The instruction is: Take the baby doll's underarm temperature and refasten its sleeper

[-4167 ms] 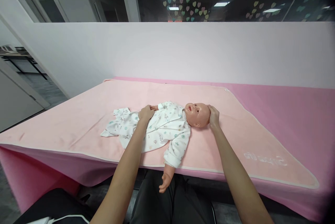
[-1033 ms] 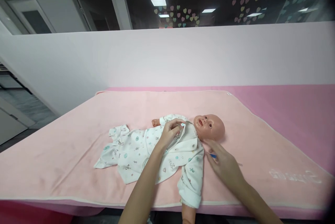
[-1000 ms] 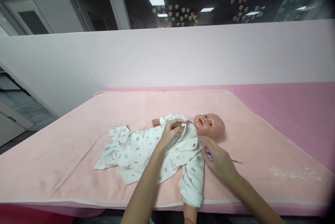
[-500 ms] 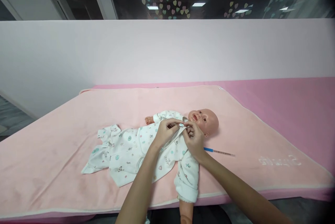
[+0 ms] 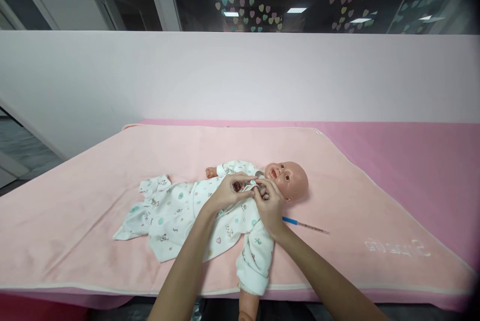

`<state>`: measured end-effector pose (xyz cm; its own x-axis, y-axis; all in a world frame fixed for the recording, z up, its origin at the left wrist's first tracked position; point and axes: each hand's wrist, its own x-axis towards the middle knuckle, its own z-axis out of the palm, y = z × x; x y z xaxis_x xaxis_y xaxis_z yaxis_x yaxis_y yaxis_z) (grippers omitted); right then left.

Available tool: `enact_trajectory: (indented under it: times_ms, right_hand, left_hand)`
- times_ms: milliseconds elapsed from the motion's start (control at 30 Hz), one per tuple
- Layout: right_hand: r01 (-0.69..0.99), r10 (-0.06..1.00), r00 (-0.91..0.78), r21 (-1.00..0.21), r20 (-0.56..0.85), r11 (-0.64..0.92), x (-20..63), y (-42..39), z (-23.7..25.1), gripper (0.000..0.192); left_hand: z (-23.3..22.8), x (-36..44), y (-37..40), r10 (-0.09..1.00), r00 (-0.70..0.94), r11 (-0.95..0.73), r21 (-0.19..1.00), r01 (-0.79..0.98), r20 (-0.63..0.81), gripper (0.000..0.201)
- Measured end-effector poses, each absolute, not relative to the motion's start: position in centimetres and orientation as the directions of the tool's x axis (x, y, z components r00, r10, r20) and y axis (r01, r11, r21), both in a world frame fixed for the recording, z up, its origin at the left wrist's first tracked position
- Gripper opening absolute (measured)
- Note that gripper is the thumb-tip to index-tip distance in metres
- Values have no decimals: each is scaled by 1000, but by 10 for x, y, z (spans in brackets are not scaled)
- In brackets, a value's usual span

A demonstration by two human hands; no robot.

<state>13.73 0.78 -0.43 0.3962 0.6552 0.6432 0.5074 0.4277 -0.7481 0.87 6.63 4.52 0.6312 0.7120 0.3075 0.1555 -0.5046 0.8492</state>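
A baby doll (image 5: 290,181) lies on its back, head to the right, in a white printed baby gown (image 5: 176,216). My left hand (image 5: 229,193) pinches the gown's front edge at the chest. Just below the doll's chin, my right hand (image 5: 270,206) is closed on the same edge near the neckline. Between my fingertips shows a small round snap button (image 5: 253,182); whether it is fastened I cannot tell. The doll's near arm (image 5: 249,303) sticks out of its sleeve over the table's front edge.
By my right wrist lies a thin graduated stick with a blue end (image 5: 307,225). A peach blanket (image 5: 82,216) covers much of the pink padded table (image 5: 405,161). Behind it rises a white partition (image 5: 240,78), with dark glass above.
The view has shifted a little. The gown's edge, earlier drawn out as a flap between my hands, is now bunched at my fingertips. Both hands still pinch it.
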Motion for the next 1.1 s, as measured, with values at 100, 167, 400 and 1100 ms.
enact_trajectory:
  times_ms: [100, 167, 400, 1100]
  right_hand:
    - [521, 651, 387, -738, 652, 429, 137, 8, -5, 16]
    - [536, 652, 371, -726, 662, 431, 138, 9, -5, 15]
    - [536, 676, 325, -718, 662, 445, 138, 10, -4, 18]
    - [419, 752, 278, -780, 598, 466, 142, 8, 0, 17]
  left_hand:
    - [44, 9, 67, 720, 630, -501, 846, 181, 291, 35]
    - [42, 9, 67, 728, 616, -508, 840, 191, 300, 32]
    - [30, 9, 72, 777, 539, -516, 820, 248, 326, 32]
    - [38, 4, 72, 752, 588, -473, 865, 165, 298, 33]
